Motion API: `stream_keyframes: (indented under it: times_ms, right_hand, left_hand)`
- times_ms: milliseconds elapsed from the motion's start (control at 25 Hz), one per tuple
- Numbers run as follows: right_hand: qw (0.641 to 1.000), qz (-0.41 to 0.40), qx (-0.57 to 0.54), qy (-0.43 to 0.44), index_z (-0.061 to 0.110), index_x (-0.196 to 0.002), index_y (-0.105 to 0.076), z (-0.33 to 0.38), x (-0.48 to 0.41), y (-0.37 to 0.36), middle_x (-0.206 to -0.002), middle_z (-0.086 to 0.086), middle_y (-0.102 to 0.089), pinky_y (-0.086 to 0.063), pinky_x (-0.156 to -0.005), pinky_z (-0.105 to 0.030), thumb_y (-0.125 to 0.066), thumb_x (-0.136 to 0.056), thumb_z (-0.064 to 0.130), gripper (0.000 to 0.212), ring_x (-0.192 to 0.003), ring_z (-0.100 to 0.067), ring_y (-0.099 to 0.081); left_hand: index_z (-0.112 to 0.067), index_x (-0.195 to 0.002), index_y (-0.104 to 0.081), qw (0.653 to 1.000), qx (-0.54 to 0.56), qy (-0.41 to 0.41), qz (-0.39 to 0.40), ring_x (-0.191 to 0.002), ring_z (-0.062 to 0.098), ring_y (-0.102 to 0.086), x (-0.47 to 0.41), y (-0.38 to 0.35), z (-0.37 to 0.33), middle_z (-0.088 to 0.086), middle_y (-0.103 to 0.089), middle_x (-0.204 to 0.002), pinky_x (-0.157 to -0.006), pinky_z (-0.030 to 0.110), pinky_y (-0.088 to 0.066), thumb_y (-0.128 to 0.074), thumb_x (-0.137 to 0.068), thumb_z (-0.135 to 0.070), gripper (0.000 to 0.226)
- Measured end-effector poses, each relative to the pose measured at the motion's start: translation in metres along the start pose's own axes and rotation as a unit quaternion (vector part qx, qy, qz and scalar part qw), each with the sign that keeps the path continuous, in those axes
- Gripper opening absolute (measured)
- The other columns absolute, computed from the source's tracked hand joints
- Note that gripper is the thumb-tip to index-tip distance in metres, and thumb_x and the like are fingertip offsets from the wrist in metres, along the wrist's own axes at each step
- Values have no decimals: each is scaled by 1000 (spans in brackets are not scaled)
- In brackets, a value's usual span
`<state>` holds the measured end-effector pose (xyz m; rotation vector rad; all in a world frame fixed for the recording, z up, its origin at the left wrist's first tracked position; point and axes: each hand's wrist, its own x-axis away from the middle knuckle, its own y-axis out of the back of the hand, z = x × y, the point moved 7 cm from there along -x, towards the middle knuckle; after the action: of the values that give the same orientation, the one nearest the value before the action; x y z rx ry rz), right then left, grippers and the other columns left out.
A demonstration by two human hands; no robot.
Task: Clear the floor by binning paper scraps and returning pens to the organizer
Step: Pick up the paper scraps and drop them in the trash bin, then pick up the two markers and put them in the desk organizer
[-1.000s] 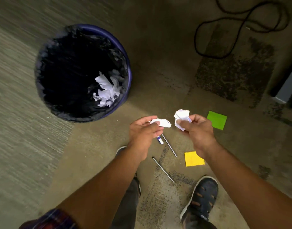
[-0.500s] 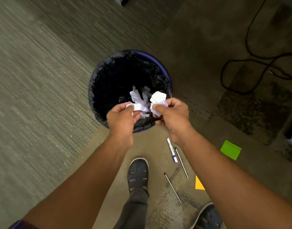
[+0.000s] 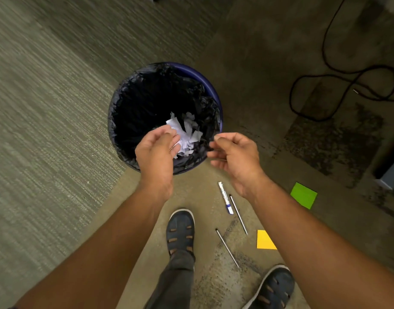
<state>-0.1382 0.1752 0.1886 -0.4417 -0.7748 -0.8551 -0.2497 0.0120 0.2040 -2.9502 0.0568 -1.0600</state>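
A blue bin [image 3: 210, 85] with a black liner stands on the floor, with crumpled white paper scraps [image 3: 188, 134] lying inside it. My left hand [image 3: 156, 150] hovers over the bin's near rim, fingers apart and empty. My right hand [image 3: 236, 157] is just right of the rim, also open and holding nothing. On the floor below my right hand lie a white marker with a blue cap [image 3: 225, 200] and two thin silver pens [image 3: 238, 214] [image 3: 227, 247]. A green sticky note [image 3: 303, 195] and a yellow sticky note [image 3: 264, 239] lie to the right. No organizer is in view.
My two dark sandalled feet [image 3: 180, 230] [image 3: 274, 288] stand close to the pens. A black cable [image 3: 347, 72] loops across the floor at upper right. A grey object's corner [image 3: 392, 172] shows at the right edge. Carpet covers the left side.
Both hands carried crumpled paper from above the pens to over the bin and let it go; the scraps now lie in the bin and both hands are empty.
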Motion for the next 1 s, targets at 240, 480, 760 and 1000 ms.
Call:
stream_keyframes:
  times_ms: [240, 480, 760, 1000]
  right_hand:
    - [997, -75, -6, 3, 19, -93, -66, -16, -12, 110, -83, -3, -71, -45, -51, -26, -66, -95, 12, 7, -57, -12, -61]
    - [987, -153, 31, -25, 16, -100, -68, -73, -23, 225, -78, -3, -70, -43, -50, -24, -67, -91, 6, 13, -56, -13, -60]
    - [975, -199, 68, -68, 4, -103, -69, -177, -38, 311, -74, -8, -64, -42, -50, -21, -65, -89, -2, 15, -54, -15, -55]
    - [938, -235, 251, -48, -3, -102, -72, -248, -60, 367, -100, -19, -76, -55, -80, -35, -75, -87, 8, 19, -87, -26, -70]
  left_hand:
    - [-10, -110, -73, 988, -76, -74, 109, -106, 27, -78, 52, -70, 31, 17, -78, -113, -91, 38, -64, -65, -98, -6, 15]
    - [-5, -114, -72, 966, -210, -49, 140, -100, 33, -75, 59, -113, 128, 20, -76, -111, -96, 46, -60, -64, -96, -1, 19]
    - [-6, -112, -72, 899, -397, -48, 180, -91, 18, -69, 38, -99, 257, 11, -76, -101, -92, 34, -60, -67, -92, -2, 21]
    - [-8, -109, -74, 768, -563, -114, 283, -102, 30, -69, 30, -100, 335, 14, -74, -114, -99, 41, -56, -69, -86, 1, 25]
